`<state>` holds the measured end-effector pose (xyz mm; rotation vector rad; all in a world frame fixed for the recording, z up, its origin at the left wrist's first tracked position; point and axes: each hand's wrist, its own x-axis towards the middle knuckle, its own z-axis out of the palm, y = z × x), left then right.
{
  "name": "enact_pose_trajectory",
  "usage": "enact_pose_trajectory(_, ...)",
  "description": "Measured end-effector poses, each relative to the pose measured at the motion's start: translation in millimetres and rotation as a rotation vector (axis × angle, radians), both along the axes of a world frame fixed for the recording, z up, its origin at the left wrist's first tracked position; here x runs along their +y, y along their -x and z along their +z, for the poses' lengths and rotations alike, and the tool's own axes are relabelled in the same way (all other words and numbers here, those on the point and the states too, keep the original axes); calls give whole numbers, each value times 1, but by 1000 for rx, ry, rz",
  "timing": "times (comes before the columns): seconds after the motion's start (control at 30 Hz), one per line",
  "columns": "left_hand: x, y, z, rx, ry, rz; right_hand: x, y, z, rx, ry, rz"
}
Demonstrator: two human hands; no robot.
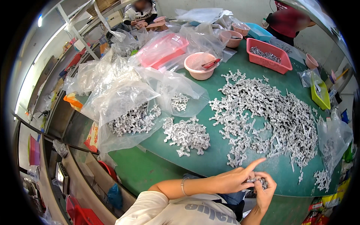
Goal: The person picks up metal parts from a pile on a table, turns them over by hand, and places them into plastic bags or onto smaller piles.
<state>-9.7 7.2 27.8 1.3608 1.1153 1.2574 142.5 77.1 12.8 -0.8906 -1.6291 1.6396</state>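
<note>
— How many hands are busy at the near edge?

— Two, both the same person's. The left hand (pixel 233 179) has its forefinger stretched out straight while thumb and other fingers pinch a small cluster of metal parts (pixel 258 182). The right hand (pixel 265 191) curls up around the same cluster from below, fingers pressed in on it. The cluster sits between both hands, just off the rim of the green table (pixel 215 150). A thin bracelet (pixel 182 186) circles the left wrist.

— And those parts?

— Small silvery castings, curved and pronged, shiny and rough-edged. Far too many to count. They lie in two loose heaps: a big spread (pixel 270 112) on the right half of the table and a smaller pile (pixel 186 135) towards the left.

— Bags?

— Clear, crinkled plastic ones, several heaped together; one large bag (pixel 127 112) holds more of the same parts, another bag (pixel 335 138) droops at the right edge.

— Containers?

— I count three round pink bowls in plain sight: the nearest bowl (pixel 199 65) has a red-handled tool lying in it. One rectangular pink basket (pixel 268 56) holds grey parts, and a yellow-green tray (pixel 320 95) stands far right.

— Anyone else?

— Two people at the far side, one in stripes (pixel 140 13), one in red (pixel 288 22).
</note>
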Motion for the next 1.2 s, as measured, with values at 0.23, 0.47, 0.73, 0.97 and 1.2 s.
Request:
enact_pose_trajectory(0.23, 0, 14, 5, 2, 207, -127, 0, 2, 5, 6, 77, 72)
enact_pose_trajectory(0.47, 1, 19, 11, -133, 322, -86, 1, -1, 0, 157, 132, 93)
enact_pose_trajectory(0.73, -9, 13, 5, -54, 60, 196, -2, 8, -1, 320, 259, -219)
enact_pose_trajectory(0.97, -9, 9, 4, -30, -25, 317, 0, 10, 0, 327, 270, -155)
enact_pose_trajectory(1.2, -12, 8, 6, 52, -67, 352, -2, 5, 3, 312, 253, -106)
